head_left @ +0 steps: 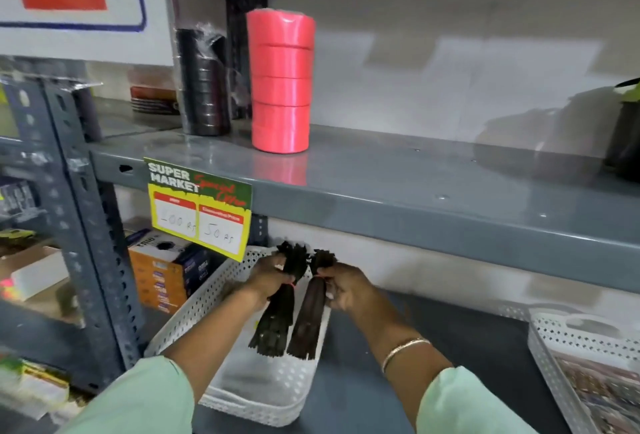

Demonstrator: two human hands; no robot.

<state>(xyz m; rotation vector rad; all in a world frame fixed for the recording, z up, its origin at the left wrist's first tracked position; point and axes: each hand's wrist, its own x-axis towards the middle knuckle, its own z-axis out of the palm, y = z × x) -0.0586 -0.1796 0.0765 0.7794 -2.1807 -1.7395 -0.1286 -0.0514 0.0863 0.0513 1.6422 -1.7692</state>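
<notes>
Plainly, each hand, left (268,279) and right (346,286), curls round one dark bundle (277,312) (310,319) above the white basket (277,395), and a loose grip could let either slide onto the shelf (381,381).

Both arms are extended forward and converge under the front edge of the upper shelf (450,225). Both forearms are bare, and pale green sleeves (145,399) end near the elbows.

Left hand (268,277): back of the hand faces the camera. The wrist is roughly straight. The fingers are curled round the dark green bundle (277,315) just above its tie, in a firm grip.

Right hand (343,286): level with the left and just beside it, not touching. The fingers and thumb are curled round the brown bundle (310,319) at its tie. The right wrist carries a thin gold bangle (405,352).

Both hands are held above the far half of the white basket (277,409).
</notes>
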